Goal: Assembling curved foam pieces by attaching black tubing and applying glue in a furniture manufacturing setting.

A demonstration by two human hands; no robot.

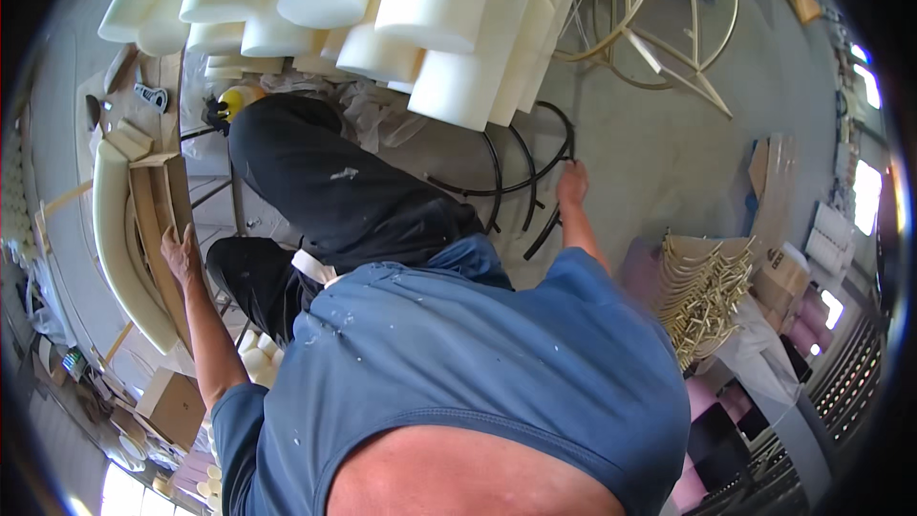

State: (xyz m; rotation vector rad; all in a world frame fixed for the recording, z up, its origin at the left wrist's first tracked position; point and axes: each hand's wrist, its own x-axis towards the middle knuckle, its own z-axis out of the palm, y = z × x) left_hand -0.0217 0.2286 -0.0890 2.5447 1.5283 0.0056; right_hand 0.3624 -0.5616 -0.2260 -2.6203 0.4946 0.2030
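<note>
My right hand [573, 183] is closed round the end of a black curved tube frame [528, 183], whose bent bars spread over the floor to its left. Against the edge of a brown wooden frame [167, 193] rests my left hand [179, 253], its fingers apart. A long curved cream foam piece [113, 229] lines the outer side of that wooden frame. Part of the black tubing near my right arm is hidden behind the arm.
Several thick white foam rolls [435, 0] stack overhead in front of me. A gold wire frame [659, 33] stands at the far right. Many gold metal legs [707, 296] pile up to my right. A cardboard box [172, 406] sits at lower left, and plastic sheeting [382, 115] lies beneath the rolls.
</note>
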